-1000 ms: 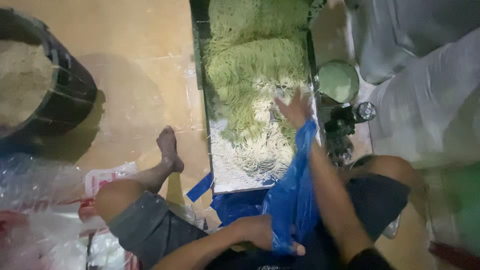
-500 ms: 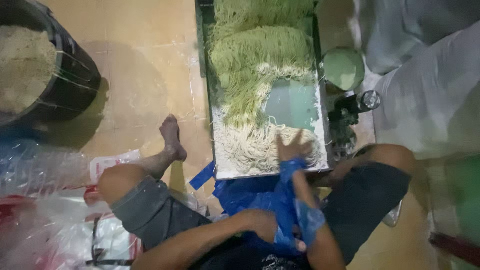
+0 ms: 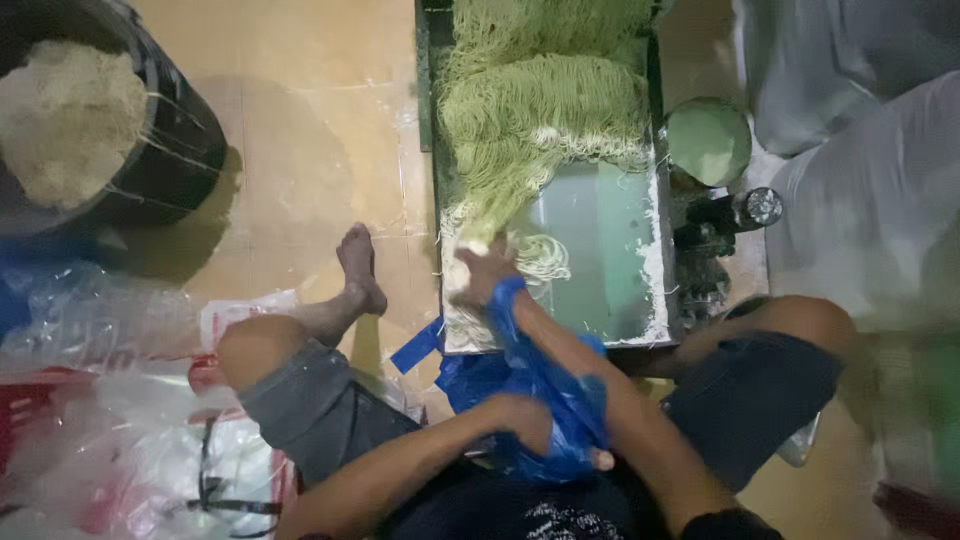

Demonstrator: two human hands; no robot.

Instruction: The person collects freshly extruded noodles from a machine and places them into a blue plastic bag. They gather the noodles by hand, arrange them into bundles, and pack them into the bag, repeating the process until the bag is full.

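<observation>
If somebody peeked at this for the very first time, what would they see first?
Probably the big heap of green noodles piled at the far end of the flat metal tray on the floor. Next, the bright blue plastic bag: the right hand reaches through it to a small bunch of noodles, while the left hand grips it near the lap.

The tan floor (image 3: 300,150) carries a long metal tray (image 3: 610,260) with green noodles (image 3: 540,110) piled on it. A black tub (image 3: 170,160) with pale crumbs stands on the floor at the left, well apart from the tray. Clear plastic bags (image 3: 110,420) lie below it.
</observation>
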